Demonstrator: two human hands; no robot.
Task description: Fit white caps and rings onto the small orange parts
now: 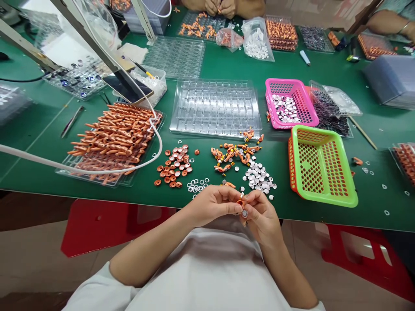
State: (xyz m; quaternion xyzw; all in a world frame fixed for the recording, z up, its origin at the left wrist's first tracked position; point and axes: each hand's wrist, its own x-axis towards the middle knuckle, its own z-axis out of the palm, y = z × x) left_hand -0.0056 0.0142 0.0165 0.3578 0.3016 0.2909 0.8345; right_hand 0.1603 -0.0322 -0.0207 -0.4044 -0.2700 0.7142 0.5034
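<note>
My left hand (223,203) pinches a small orange part (240,202) close to my body, at the table's front edge. Against it, my right hand (262,214) has its thumb and fingers closed on a small round silvery piece (244,213). The two hands touch or nearly touch. Just beyond them lie orange parts with yellow bits (227,157), a heap of white discs (259,177) and thin white rings (197,185). Orange cups (175,166), some with white insides, are spread to the left.
A stack of orange pieces (116,134) fills trays at left under a white cable (97,171). Clear trays (215,108) stand at centre, pink (270,103) and green (348,190) baskets at right. Other people's hands (223,6) show across the table. Red stools (97,224) stand below.
</note>
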